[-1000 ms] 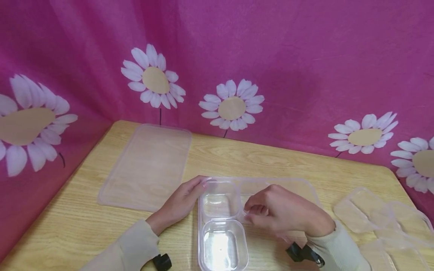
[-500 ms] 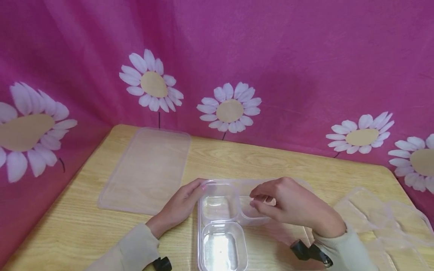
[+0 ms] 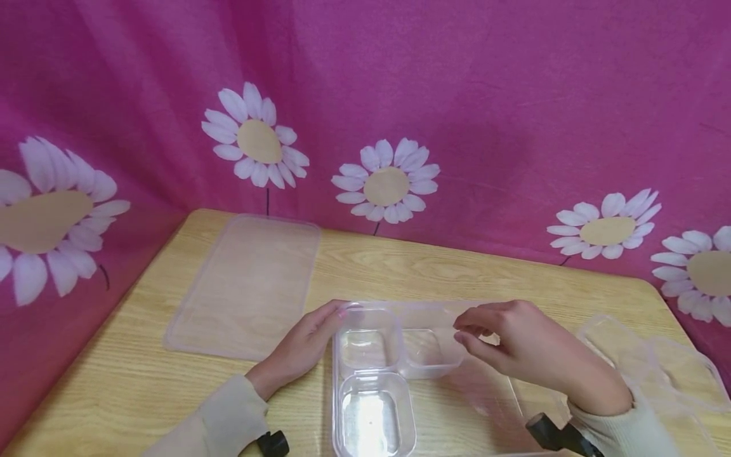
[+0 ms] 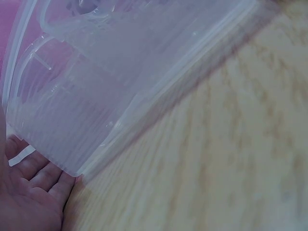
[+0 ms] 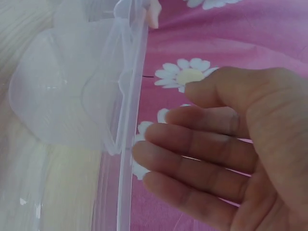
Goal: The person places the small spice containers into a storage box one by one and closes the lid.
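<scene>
A large clear plastic container [image 3: 335, 406] stands at the front middle of the table. Three small clear compartment boxes sit inside: one at the back left [image 3: 365, 348], one in front of it [image 3: 374, 416], and one to the right at the back [image 3: 425, 352]. My left hand [image 3: 299, 343] holds the large container's back left corner, thumb at the rim; in the left wrist view its fingers lie against the outer wall. My right hand [image 3: 531, 349] hovers over the container's right part, fingers loosely bent and nothing between them. In the right wrist view, a small box [image 5: 67, 91] lies beyond the fingertips.
A large translucent lid [image 3: 251, 285] lies flat at the table's back left. Several small clear lids [image 3: 682, 374] overlap at the right, partly behind the right forearm. A pink cloth [image 3: 485, 127] with white daisies hangs along the table's back and left edges.
My right hand has drawn away to the right from the back right small box, uncovering it. The left hand stays at the container's corner.
</scene>
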`<state>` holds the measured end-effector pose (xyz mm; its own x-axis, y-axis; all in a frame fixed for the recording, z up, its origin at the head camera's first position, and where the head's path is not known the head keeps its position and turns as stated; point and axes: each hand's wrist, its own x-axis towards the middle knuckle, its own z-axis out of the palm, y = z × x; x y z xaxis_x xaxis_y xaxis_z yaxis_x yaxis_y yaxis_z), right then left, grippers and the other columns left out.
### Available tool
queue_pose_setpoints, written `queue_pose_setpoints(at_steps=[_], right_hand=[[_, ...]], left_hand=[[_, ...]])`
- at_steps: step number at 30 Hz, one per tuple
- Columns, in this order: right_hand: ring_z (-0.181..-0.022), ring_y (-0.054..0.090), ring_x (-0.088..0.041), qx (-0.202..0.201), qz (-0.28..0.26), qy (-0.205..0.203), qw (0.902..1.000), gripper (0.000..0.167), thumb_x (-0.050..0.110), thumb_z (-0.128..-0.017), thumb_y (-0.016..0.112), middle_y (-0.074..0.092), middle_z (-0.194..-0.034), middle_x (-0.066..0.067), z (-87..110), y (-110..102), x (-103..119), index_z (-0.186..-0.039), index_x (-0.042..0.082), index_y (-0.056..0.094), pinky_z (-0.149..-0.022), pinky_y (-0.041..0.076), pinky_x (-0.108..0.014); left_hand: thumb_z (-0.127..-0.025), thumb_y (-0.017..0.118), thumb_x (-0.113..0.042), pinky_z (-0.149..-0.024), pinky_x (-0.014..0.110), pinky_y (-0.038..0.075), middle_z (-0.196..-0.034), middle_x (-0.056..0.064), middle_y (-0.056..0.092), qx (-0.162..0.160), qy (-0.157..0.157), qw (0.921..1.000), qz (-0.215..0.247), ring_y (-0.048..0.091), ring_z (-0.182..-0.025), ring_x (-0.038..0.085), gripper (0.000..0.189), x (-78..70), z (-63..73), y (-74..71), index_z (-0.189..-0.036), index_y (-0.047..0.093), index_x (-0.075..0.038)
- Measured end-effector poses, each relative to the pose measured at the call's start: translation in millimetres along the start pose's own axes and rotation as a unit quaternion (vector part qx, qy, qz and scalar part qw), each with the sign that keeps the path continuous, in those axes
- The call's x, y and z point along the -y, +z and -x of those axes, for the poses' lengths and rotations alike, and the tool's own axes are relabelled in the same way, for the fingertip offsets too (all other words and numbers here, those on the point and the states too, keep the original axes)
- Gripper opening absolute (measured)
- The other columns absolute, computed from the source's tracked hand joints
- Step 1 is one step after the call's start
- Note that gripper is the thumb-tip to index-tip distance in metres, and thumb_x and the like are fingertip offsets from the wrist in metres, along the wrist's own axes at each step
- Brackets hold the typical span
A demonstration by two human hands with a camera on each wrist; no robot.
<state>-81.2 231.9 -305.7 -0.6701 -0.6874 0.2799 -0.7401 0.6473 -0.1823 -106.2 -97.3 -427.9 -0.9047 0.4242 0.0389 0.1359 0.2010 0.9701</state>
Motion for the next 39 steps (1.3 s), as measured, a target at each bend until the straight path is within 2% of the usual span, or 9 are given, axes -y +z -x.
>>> queue_pose_setpoints(at_steps=[5,9,13,18,21,30,34,36,39], right_hand=[[-0.082,0.069,0.008,-0.054,0.029,0.020,0.9979,0.025,0.010,-0.083,0.083,0.075,-0.091,0.021,16.6,-3.4,-0.5,-0.099,0.028,0.075,-0.068,0.053,-0.011],[-0.079,0.069,0.005,-0.109,0.022,0.044,0.9928,0.030,0.004,-0.078,0.084,0.077,-0.090,0.014,30.9,-6.4,-1.0,-0.098,0.024,0.076,-0.060,0.049,-0.008],[-0.081,0.061,0.019,-0.156,0.011,0.119,0.9806,0.030,0.002,-0.078,0.083,0.079,-0.092,0.007,47.0,-8.0,-2.1,-0.099,0.022,0.078,-0.054,0.048,-0.008],[-0.085,0.053,0.030,-0.186,0.007,0.213,0.9592,0.027,0.006,-0.083,0.082,0.078,-0.091,0.013,63.8,-11.5,-3.8,-0.101,0.026,0.079,-0.053,0.048,-0.008],[-0.083,0.052,0.030,-0.186,0.006,0.259,0.9479,0.023,0.011,-0.087,0.081,0.077,-0.091,0.017,72.7,-16.1,-6.0,-0.102,0.029,0.078,-0.054,0.047,-0.007],[-0.072,0.052,0.025,-0.140,0.040,0.358,0.9225,0.008,0.026,-0.093,0.077,0.081,-0.089,-0.001,94.7,-18.5,-21.5,-0.101,0.022,0.078,-0.058,0.042,-0.005],[-0.067,0.065,0.008,-0.104,0.046,0.381,0.9176,0.014,0.034,-0.096,0.074,0.081,-0.091,-0.003,104.0,-15.3,-29.4,-0.101,0.021,0.077,-0.059,0.044,-0.014],[-0.069,0.072,-0.007,-0.089,0.051,0.389,0.9155,0.017,0.036,-0.097,0.072,0.081,-0.093,-0.004,107.0,-13.8,-33.6,-0.101,0.020,0.077,-0.059,0.045,-0.020],[-0.071,0.073,-0.021,-0.075,0.065,0.401,0.9109,0.021,0.037,-0.097,0.071,0.081,-0.096,-0.010,110.2,-14.4,-39.9,-0.101,0.017,0.077,-0.060,0.044,-0.026]], left_hand=[[-0.114,0.033,-0.039,-0.126,0.051,0.034,-0.142,0.000,0.065,0.006,0.000,1.0000,0.003,0.052,-0.144,0.022,0.042,0.3,0.0,-0.2,-0.142,0.059,-0.022],[-0.114,0.032,-0.038,-0.127,0.051,0.033,-0.142,0.001,0.064,0.010,0.004,0.9999,0.006,0.051,-0.145,0.022,0.043,-0.4,0.8,-0.6,-0.143,0.058,-0.020],[-0.114,0.032,-0.037,-0.127,0.050,0.033,-0.144,0.002,0.063,0.007,0.000,1.0000,0.002,0.050,-0.146,0.022,0.043,-1.1,1.0,-0.1,-0.145,0.057,-0.019],[-0.114,0.032,-0.035,-0.128,0.051,0.031,-0.147,0.006,0.061,0.002,-0.002,1.0000,-0.005,0.048,-0.148,0.025,0.045,-1.0,0.1,1.0,-0.148,0.055,-0.014],[-0.115,0.032,-0.034,-0.128,0.052,0.031,-0.149,0.008,0.060,-0.003,0.002,0.9999,-0.011,0.047,-0.149,0.027,0.046,-0.9,-0.3,1.9,-0.149,0.053,-0.012],[-0.114,0.036,-0.035,-0.125,0.050,0.035,-0.141,0.004,0.064,-0.057,-0.026,0.9980,-0.010,0.052,-0.141,0.023,0.039,-2.3,-1.6,6.2,-0.139,0.059,-0.017],[-0.114,0.038,-0.032,-0.125,0.050,0.033,-0.143,0.007,0.062,-0.071,-0.036,0.9968,-0.006,0.050,-0.144,0.025,0.035,-3.6,-2.4,7.3,-0.137,0.057,-0.014],[-0.114,0.038,-0.032,-0.124,0.048,0.034,-0.140,0.007,0.063,-0.071,-0.041,0.9967,-0.002,0.052,-0.140,0.023,0.034,-4.5,-2.6,7.1,-0.135,0.058,-0.014],[-0.114,0.036,-0.033,-0.121,0.046,0.037,-0.133,0.005,0.066,-0.063,-0.042,0.9971,-0.001,0.055,-0.131,0.020,0.036,-4.5,-2.6,6.6,-0.132,0.060,-0.014]])
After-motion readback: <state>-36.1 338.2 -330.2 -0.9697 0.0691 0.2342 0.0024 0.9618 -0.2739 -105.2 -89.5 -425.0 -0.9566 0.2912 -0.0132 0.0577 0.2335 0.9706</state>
